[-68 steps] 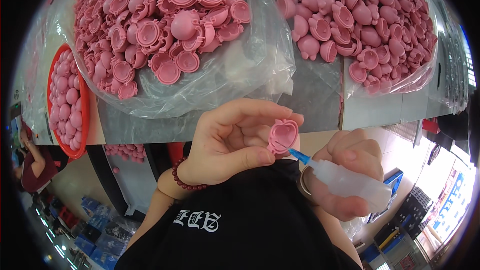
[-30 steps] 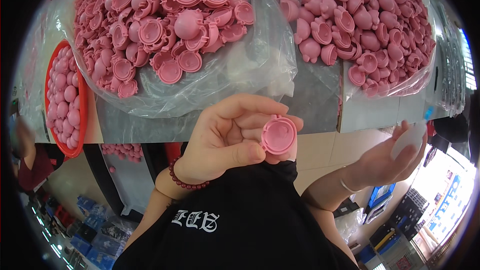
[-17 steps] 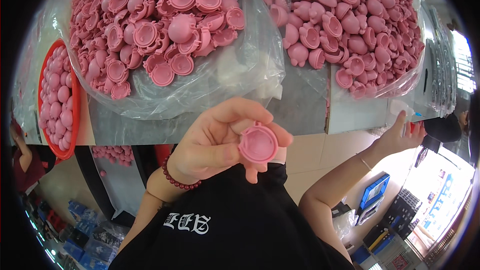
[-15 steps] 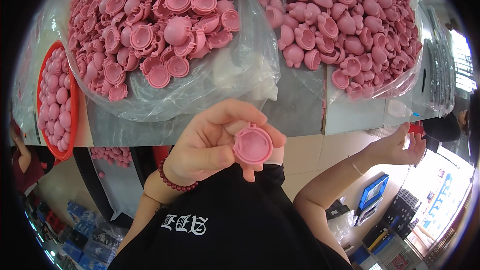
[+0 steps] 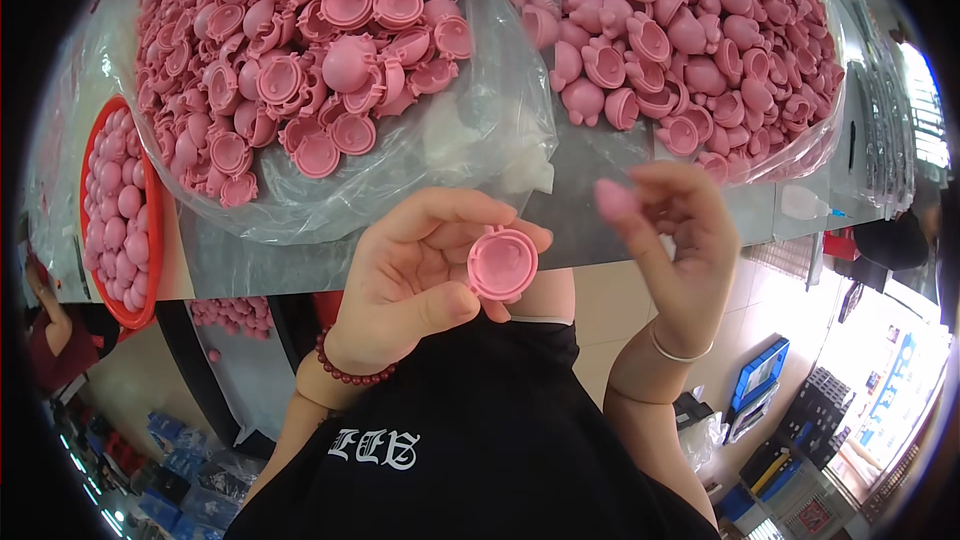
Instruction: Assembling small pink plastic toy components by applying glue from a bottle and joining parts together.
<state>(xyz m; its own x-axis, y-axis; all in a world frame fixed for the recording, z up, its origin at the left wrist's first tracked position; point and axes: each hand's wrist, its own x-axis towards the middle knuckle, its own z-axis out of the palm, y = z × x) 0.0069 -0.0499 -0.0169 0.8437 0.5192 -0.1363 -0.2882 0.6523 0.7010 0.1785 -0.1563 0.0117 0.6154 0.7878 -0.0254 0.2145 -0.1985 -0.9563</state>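
My left hand (image 5: 415,265) pinches a round pink plastic half shell (image 5: 503,265) by its rim, in front of my body near the table edge. Its hollow side faces up, and small tabs stick out at the rim. To its right, my right hand (image 5: 690,245) has thumb and fingers closed on a small pink piece (image 5: 617,200), blurred by motion, its exact shape unclear. The two pieces are apart. Beyond my left hand lies a big heap of pink half shells (image 5: 345,65) on clear plastic; a second heap of eared half shells (image 5: 690,35) lies at the right.
A red basket (image 5: 152,240) of closed pink balls stands at the left edge. Clear plastic sheeting (image 5: 450,140) covers part of the grey table (image 5: 230,265). More pink pieces (image 5: 232,315) lie in a tray below. A clear bottle (image 5: 800,202) rests at the right. Another person's arm (image 5: 50,310) shows far left.
My right hand has swung in from the far right toward my left hand, and a pink piece now shows in its fingers. My left hand still holds the half shell, tilted slightly differently.
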